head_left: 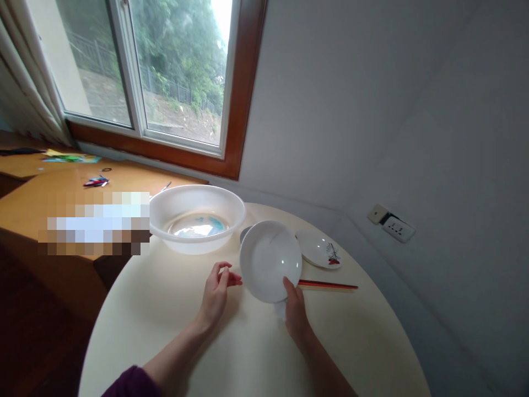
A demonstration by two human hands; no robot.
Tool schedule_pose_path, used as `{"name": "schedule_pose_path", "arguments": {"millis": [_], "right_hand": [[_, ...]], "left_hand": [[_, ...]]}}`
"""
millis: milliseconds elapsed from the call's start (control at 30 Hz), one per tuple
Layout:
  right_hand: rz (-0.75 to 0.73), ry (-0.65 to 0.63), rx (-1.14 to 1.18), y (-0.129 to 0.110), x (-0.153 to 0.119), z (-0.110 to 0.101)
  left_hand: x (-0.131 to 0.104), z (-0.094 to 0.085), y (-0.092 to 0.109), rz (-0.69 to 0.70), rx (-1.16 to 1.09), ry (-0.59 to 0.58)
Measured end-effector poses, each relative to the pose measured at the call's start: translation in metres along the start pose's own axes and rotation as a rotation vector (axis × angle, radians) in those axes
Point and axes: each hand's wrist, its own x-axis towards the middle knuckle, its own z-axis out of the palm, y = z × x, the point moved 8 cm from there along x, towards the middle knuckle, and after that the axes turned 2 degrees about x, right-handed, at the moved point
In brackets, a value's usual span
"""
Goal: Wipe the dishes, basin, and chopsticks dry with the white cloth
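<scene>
My right hand (296, 311) grips a round white plate (268, 259) by its lower right rim, thumb on the inner face. The plate is tilted so its inside faces me. My left hand (215, 289) is just left of the plate, fingers loosely bent and apart, holding nothing. Behind the plate lies an oval white dish (320, 251) with a red and black pattern. Red chopsticks (328, 285) rest to the right, their left ends hidden by the plate. A grey rim (244, 236) peeks out behind the plate. Something pale below it, beside my right hand, is unclear.
A large translucent white basin (196, 245) stands at the back left of the round pale table (248, 364). Beyond it, a wooden desk (132, 173) holds several pens (97, 181). A window (177, 71) and a wall socket (397, 227) are beyond.
</scene>
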Motion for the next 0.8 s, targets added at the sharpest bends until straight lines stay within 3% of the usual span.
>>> {"name": "schedule_pose_path", "arguments": {"millis": [133,267,500,800], "right_hand": [[-0.121,0.155,0.002,-0.007,0.006,0.011],[-0.172,0.210,-0.018,-0.010,0.014,0.025],[-0.150,0.236,-0.079,0.002,0.031,0.044],[-0.130,0.206,-0.166,0.015,0.042,0.047]], "left_hand": [[-0.002,0.001,0.002,0.047,0.029,0.011],[-0.004,-0.005,0.009,0.094,0.064,0.063],[-0.004,-0.005,0.011,0.102,0.076,0.054],[-0.005,-0.008,0.012,0.104,0.081,0.092]]}}
